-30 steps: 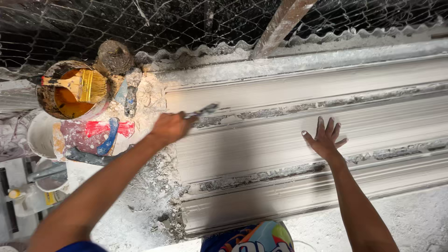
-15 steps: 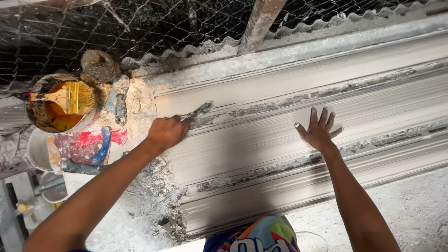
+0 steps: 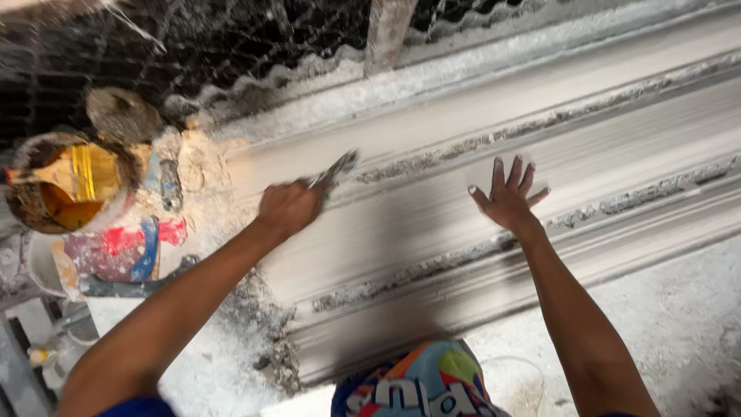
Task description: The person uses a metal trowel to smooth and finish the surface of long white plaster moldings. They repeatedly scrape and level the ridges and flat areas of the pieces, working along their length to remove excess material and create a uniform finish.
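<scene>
a small trowel (image 3: 337, 167) is gripped in the closed left hand (image 3: 287, 207) at centre frame. the right hand (image 3: 507, 197), fingers spread, is pressed flat on the white plaster moulding (image 3: 633, 147).

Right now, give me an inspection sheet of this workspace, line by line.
Surface: long white plaster moulding, ridged, with rough grey crusted strips along its grooves.
Job's things: small metal scraping tool, blurred, tip on the moulding.
Clutter: dirty bucket holding a yellow brush at left; paint-smeared container below it; plaster debris.
Grippers: left hand closed around the tool; right hand flat, fingers spread on the moulding.
Cables: nothing seen.
Surroundings: wire mesh and a post behind; dusty white floor.
</scene>
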